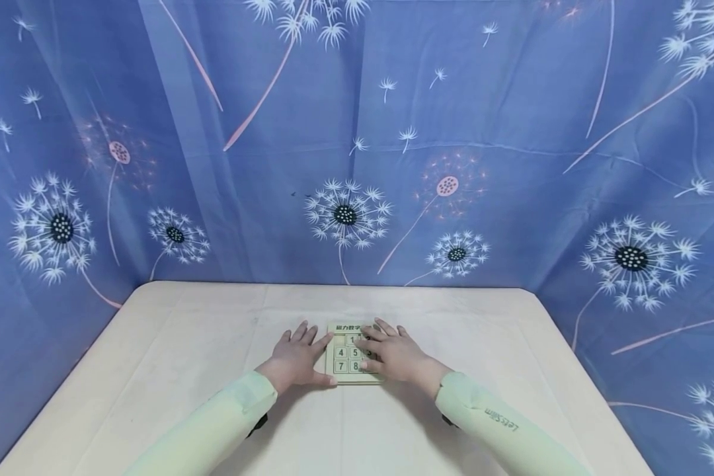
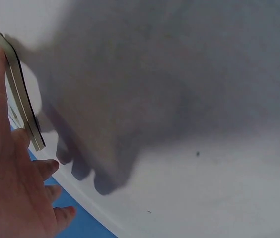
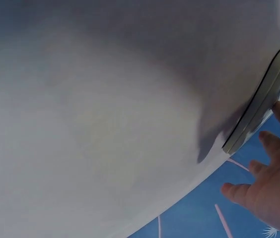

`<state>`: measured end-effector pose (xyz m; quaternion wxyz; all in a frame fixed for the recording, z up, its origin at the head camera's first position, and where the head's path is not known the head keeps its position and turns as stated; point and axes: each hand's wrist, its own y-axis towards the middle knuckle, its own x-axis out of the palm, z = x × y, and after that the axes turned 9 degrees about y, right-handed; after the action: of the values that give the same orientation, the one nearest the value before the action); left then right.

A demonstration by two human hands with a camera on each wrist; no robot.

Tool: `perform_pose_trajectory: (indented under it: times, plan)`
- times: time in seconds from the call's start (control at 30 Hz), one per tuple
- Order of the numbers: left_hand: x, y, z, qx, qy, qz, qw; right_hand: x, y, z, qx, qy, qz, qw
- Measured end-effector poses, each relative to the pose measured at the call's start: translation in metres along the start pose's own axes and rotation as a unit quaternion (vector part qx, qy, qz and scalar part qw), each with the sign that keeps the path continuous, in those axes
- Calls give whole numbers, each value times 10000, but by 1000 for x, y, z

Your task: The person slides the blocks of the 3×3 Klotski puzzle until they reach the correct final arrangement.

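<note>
A pale green sliding number puzzle [image 1: 341, 379] lies flat on the table, with printed characters along its top border. Its numbered tiles include 1, 4, 5, 7 and 8, and the top-left cell of the grid holds no tile. My left hand [image 1: 297, 360] is at the puzzle's left edge, thumb at the lower corner and index finger higher up, fingers spread. In the left wrist view, thumb and index finger touch the frame's side. My right hand [image 1: 406, 357] reaches over the right part with extended fingers, covering several tiles; one fingertip is by tile 1.
The cream table [image 1: 202, 344] has rounded far corners. A blue curtain [image 1: 262, 198] with dandelion prints hangs behind it and along both sides. Pale green sleeves cover both forearms, with a dark band under each cuff.
</note>
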<state>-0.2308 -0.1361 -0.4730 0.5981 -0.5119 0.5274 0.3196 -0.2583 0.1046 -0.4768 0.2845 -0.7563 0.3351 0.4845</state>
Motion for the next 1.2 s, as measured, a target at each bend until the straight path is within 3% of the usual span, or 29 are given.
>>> perform_pose_trajectory:
  times: [1.2]
  plan:
    - [-3, -3, 2, 3, 48, 3, 10000, 2, 6, -7, -133, -87, -27, 9999]
